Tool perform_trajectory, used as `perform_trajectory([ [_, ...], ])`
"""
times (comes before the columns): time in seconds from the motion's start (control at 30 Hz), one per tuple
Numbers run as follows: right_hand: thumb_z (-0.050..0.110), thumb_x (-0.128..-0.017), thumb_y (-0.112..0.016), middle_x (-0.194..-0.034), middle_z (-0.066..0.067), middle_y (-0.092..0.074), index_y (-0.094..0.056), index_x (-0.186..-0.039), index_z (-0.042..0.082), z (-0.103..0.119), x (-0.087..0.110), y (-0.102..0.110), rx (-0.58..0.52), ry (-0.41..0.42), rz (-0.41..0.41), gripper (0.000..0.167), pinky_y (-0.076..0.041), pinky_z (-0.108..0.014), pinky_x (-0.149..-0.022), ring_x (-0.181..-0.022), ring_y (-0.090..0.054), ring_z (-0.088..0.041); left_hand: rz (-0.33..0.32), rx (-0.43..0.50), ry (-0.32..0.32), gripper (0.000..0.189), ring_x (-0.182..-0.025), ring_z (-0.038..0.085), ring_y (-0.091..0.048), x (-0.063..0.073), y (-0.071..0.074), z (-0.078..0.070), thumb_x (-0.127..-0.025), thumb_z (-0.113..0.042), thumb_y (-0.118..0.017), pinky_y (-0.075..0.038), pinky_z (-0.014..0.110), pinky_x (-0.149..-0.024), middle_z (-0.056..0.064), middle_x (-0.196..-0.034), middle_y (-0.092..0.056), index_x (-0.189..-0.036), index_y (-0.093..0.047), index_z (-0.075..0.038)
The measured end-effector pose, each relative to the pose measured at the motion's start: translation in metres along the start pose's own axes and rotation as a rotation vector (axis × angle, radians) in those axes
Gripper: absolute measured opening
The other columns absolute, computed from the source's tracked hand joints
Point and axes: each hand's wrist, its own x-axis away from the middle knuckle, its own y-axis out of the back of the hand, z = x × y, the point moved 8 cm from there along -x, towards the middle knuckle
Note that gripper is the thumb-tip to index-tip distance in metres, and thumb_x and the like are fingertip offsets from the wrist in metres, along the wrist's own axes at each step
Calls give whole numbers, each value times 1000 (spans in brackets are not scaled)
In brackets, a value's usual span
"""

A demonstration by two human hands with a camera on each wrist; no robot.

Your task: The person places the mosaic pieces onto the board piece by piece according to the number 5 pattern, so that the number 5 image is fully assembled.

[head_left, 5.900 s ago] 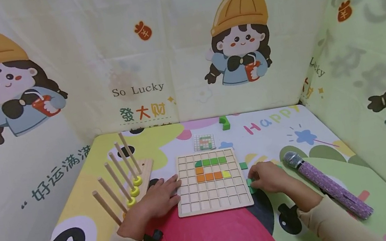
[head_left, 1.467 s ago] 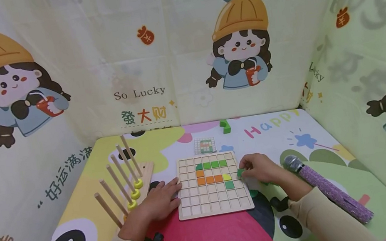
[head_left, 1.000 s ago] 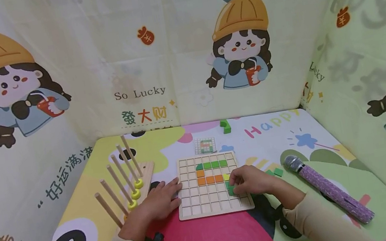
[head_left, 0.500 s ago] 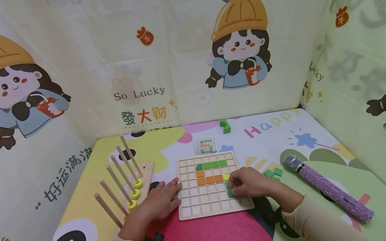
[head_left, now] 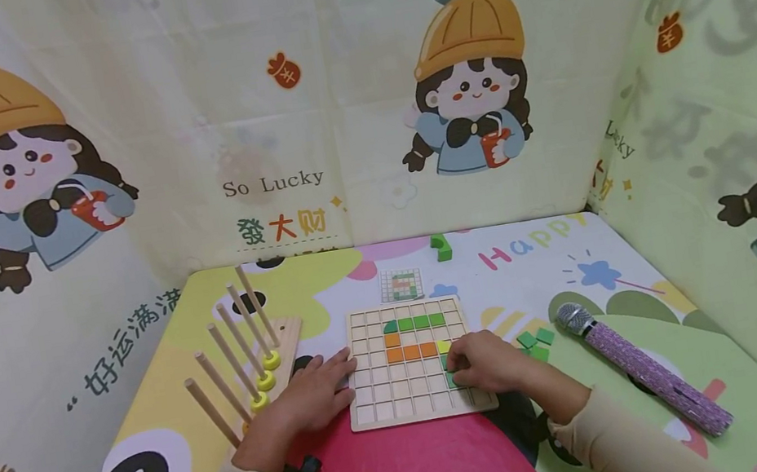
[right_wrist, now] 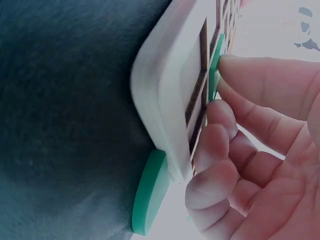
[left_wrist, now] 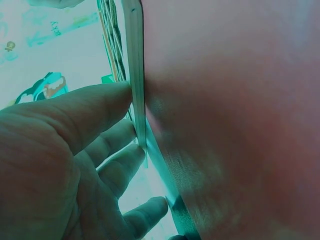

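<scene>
A wooden grid board (head_left: 377, 411) lies flat on the table, with several green and orange tiles and one yellow tile in its cells. My left hand (head_left: 314, 395) lies at the board's left edge, fingers extended; in the left wrist view its fingertips (left_wrist: 131, 97) touch the board's side. Over the board's right part, my right hand (head_left: 491, 362) pinches a green square tile (head_left: 451, 380) at a cell below another green tile. In the right wrist view, the thumb presses that tile's edge, and a loose green piece (right_wrist: 150, 195) lies against the board's side.
Several loose green tiles (head_left: 538, 353) lie right of the board, near a purple glittery microphone (head_left: 655, 365). Behind the board are a printed pattern card (head_left: 401, 284) and a green arch block (head_left: 441, 247). A rack of upright wooden pegs (head_left: 288, 334) with yellow beads stands left.
A green tile has appeared in the cell below the yellow one. My right hand has carried another green tile from beside the board leftward and lowered it below that. The left hand has stayed put.
</scene>
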Motion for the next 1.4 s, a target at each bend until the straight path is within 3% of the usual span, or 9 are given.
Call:
perform_trajectory([
  [0.17, 9, -86, -76, -78, 8, -65, -73, -88, 13, 0, 1, 2, -3, -35, -6, 6, -50, -30, -68, -72, -56, -9, 4, -7, 9, 60, -152, 50, -31, -2, -2, 1, -100, -32, -67, -29, 65, -121, 8, -167, -37, -155, -50, -15],
  [0.43, 14, -96, -70, -83, 6, -68, -73, -95, 11, -18, 12, 24, -134, -58, -42, 5, -49, -29, -65, -74, -56, -10, 11, -3, 18, 60, -152, 49, -31, -3, -5, 3, -100, -32, -67, -28, 65, -122, 7, -168, -37, -155, -50, -17],
  [0.63, 13, -97, -67, -89, 3, -71, -76, -102, 7, -38, 22, 38, -77, -123, -94, 12, -50, -32, -70, -77, -57, -10, 5, -1, 18, 60, -152, 50, -31, -2, -5, 3, -99, -33, -68, -29, 65, -121, 7, -167, -38, -155, -51, -16],
  [0.9, 8, -92, -68, -93, -3, -73, -77, -102, 4, -60, 37, 48, 20, -129, -117, 14, -53, -37, -74, -83, -62, -16, 0, 2, 19, 60, -152, 50, -30, -3, -5, 4, -99, -33, -67, -28, 65, -122, 7, -168, -37, -155, -50, -17],
  [1.17, 10, -87, -77, -96, -5, -74, -76, -104, 3, -78, 48, 47, 96, -216, -82, 18, -58, -44, -82, -89, -67, -20, -3, 11, 16, 59, -152, 51, -30, -1, -2, 2, -100, -31, -67, -28, 66, -122, 7, -167, -38, -155, -50, -16],
  [1.4, 11, -88, -77, -91, -3, -70, -78, -104, 4, -85, 52, 46, 141, -248, -48, 17, -53, -39, -75, -79, -55, -17, -1, 12, 16, 60, -152, 50, -31, -1, -3, 2, -100, -32, -67, -28, 66, -122, 7, -167, -38, -155, -50, -16],
])
